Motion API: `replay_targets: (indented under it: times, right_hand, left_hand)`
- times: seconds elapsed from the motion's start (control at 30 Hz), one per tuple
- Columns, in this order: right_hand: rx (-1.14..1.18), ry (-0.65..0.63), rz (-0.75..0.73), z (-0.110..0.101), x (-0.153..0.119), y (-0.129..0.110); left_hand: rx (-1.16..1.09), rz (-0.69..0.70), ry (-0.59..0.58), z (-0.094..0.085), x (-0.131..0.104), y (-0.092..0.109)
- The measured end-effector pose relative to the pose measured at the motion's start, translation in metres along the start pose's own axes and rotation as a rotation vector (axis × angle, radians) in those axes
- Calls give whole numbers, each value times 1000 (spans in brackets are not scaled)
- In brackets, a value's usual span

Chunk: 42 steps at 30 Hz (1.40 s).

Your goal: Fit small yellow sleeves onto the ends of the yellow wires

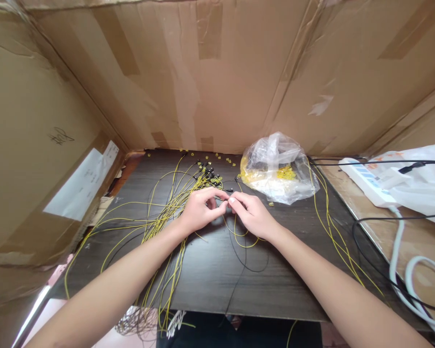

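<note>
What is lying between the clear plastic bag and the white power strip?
Yellow wires and black cable lie there, as the head view shows.

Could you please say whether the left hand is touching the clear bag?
Apart; the head view shows dark tabletop between the left hand and the clear bag.

The single head view looks forward and down from above the forearms, across the tabletop (203, 280).

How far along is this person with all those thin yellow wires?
Probably partway. Apparently done: the bundled thin yellow wires, whose small black ends sit heaped together. In hand: the left hand and right hand meet fingertip to fingertip; anything between them is hidden. Seemingly left: small yellow pieces, scattered and inside the clear plastic bag.
</note>
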State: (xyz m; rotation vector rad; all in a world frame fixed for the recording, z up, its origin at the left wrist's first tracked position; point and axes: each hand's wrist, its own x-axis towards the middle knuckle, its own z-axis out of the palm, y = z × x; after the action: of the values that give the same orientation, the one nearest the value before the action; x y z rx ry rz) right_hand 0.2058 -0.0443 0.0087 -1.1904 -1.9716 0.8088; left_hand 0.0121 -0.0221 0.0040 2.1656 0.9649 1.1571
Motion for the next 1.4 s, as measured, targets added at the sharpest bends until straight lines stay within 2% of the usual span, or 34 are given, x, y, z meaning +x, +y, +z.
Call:
replay_targets:
  times: [0.17, 0.43, 0.7, 0.9, 1.17, 1.4]
  right_hand:
    - [43, 45, -16, 0, -1, -1]
    - [17, 8, -1, -1, 1, 0]
    - [71, 41, -6, 0, 0, -1]
    - [40, 5, 1, 1, 1, 0]
    - [82, 67, -18, 0, 0, 1]
    - [13, 32, -19, 1, 1, 1]
  left_hand:
    - [-5, -24, 13, -1, 1, 0]
    - [1, 21, 0, -1, 0, 3]
    - [-55, -26, 19, 1, 1, 0]
    - [-29, 15, 9, 1, 0, 1]
    - [-39, 0, 21, 0, 1, 0]
    - [-9, 45, 7, 0, 0, 1]
